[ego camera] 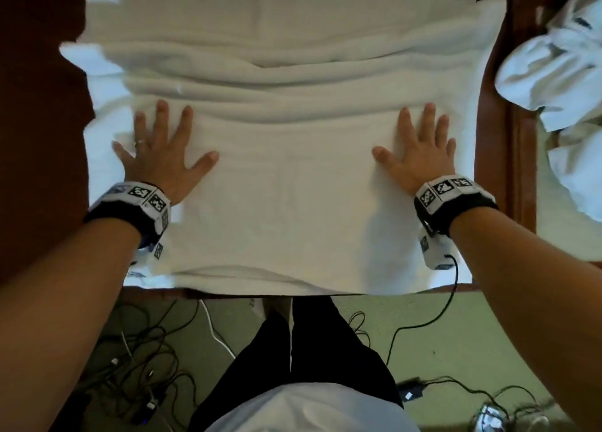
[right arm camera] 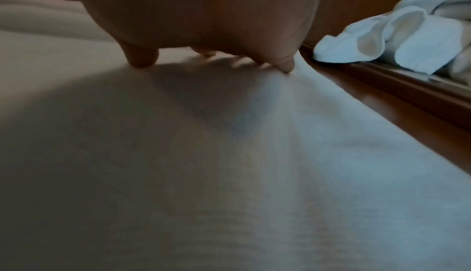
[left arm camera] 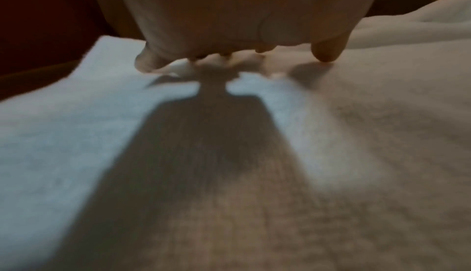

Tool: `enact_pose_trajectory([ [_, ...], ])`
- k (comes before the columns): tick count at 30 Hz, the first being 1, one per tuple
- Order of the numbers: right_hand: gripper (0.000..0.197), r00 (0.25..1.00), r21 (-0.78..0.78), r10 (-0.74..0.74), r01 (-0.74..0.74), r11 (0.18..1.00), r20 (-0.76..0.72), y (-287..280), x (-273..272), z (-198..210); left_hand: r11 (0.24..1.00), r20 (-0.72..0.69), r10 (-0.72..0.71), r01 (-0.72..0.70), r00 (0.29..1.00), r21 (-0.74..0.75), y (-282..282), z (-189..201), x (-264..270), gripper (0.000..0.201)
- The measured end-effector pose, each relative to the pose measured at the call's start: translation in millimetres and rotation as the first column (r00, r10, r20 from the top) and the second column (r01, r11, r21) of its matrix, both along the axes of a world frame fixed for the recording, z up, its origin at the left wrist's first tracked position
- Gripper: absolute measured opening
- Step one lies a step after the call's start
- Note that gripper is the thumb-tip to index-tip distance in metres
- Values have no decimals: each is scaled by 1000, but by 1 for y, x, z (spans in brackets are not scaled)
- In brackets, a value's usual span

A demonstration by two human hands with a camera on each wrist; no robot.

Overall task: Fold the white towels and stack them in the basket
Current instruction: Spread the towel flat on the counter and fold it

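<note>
A large white towel (ego camera: 286, 187) lies spread over the dark wooden table (ego camera: 42, 157), folded double near me and rumpled into ridges farther away. My left hand (ego camera: 163, 148) presses flat on its left part with fingers spread, a ring on one finger. My right hand (ego camera: 420, 148) presses flat on its right part the same way. In the left wrist view the left hand (left arm camera: 229, 23) rests on the towel (left arm camera: 356, 154) palm down. In the right wrist view the right hand (right arm camera: 203, 19) rests on the towel (right arm camera: 178, 164) too. No basket shows in any view.
A heap of crumpled white towels (ego camera: 560, 73) lies to the right beyond a raised wooden rail (ego camera: 521, 138), also seen as the heap (right arm camera: 407, 33). Black and white cables (ego camera: 146, 350) sprawl on the green floor by my legs (ego camera: 309, 350).
</note>
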State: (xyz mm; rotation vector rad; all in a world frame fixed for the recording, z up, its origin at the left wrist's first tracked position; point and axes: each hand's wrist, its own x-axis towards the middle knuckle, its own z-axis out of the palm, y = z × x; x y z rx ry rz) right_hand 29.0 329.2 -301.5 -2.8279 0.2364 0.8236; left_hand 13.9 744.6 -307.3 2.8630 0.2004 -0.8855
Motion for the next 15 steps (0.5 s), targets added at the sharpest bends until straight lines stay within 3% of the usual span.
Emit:
enact_pose_trajectory([
  [2, 82, 999, 5, -16, 16, 1000, 52, 7, -19, 6, 999, 47, -40, 41, 998, -9, -5, 7, -19, 85],
  [4, 80, 998, 6, 4, -4, 1000, 55, 13, -58, 11, 999, 9, -50, 50, 999, 4, -11, 9, -56, 85],
  [8, 82, 993, -3, 57, -57, 998, -103, 9, -122, 5, 1000, -114, 0, -1, 993, -3, -15, 3, -102, 86],
  [15, 82, 998, -16, 57, -57, 998, -21, -3, -70, -4, 999, -17, -41, 40, 999, -3, -21, -5, -42, 86],
])
